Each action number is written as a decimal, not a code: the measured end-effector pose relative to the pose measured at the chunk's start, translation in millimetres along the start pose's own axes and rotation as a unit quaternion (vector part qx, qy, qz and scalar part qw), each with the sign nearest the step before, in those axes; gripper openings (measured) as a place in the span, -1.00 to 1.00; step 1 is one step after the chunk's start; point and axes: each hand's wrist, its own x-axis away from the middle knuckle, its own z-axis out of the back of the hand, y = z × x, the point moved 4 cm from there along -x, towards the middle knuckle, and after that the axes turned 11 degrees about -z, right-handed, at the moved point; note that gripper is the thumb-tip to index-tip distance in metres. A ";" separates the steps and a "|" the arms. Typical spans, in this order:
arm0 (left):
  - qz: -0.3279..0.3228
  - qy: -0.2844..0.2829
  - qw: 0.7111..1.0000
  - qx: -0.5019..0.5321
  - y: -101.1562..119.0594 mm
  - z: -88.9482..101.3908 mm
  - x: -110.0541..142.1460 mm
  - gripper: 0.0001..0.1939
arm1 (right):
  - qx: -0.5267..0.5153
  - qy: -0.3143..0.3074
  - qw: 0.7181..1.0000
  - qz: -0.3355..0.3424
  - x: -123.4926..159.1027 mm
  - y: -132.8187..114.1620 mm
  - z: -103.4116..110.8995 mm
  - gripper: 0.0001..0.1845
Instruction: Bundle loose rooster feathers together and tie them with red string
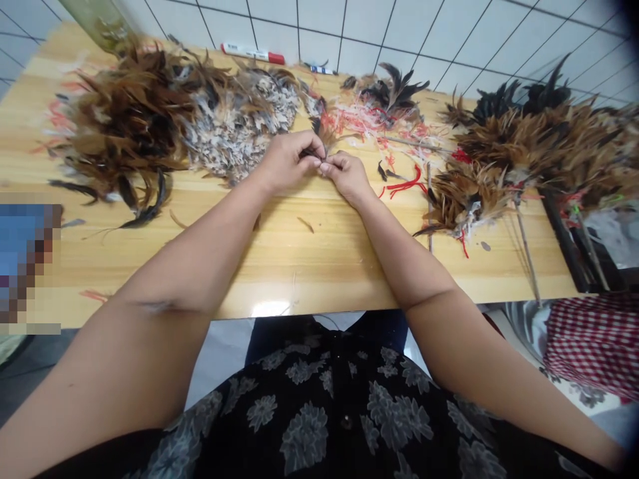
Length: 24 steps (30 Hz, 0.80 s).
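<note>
My left hand [294,158] is closed in a pinch over the middle of the wooden table. Touching its fingertips, my right hand [348,174] pinches at the same spot. A small dark brown feather [327,136] sticks out beyond the fingertips, and its lower end is hidden between them. Left of my hands lies a heap of grey-white short feathers [234,126], beside a big pile of brown feathers [134,113]. Behind and right of my hands is a tangle of pink and red string [357,116]. Red strips [407,183] lie near my right wrist.
Feather bundles on thin sticks [529,143] cover the table's right side, with a smaller bundle [464,196] nearer me. A red-capped marker [252,53] lies by the tiled wall. A red checked cloth [594,339] hangs beyond the right front edge.
</note>
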 end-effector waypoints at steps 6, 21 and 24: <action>0.021 0.163 0.986 0.034 -20.5 9.2 1.0 -0.67 | -0.123 0.031 0.992 -0.007 3.6 -1.3 3.6 -0.55; 0.159 0.106 0.944 0.269 -17.5 -28.3 4.9 -0.63 | -0.038 0.041 0.998 -0.035 13.8 -14.2 5.3 -0.63; 0.182 0.099 0.919 0.337 -10.5 -27.2 6.0 -0.61 | -0.064 0.026 0.997 -0.031 15.1 -14.8 5.2 -0.44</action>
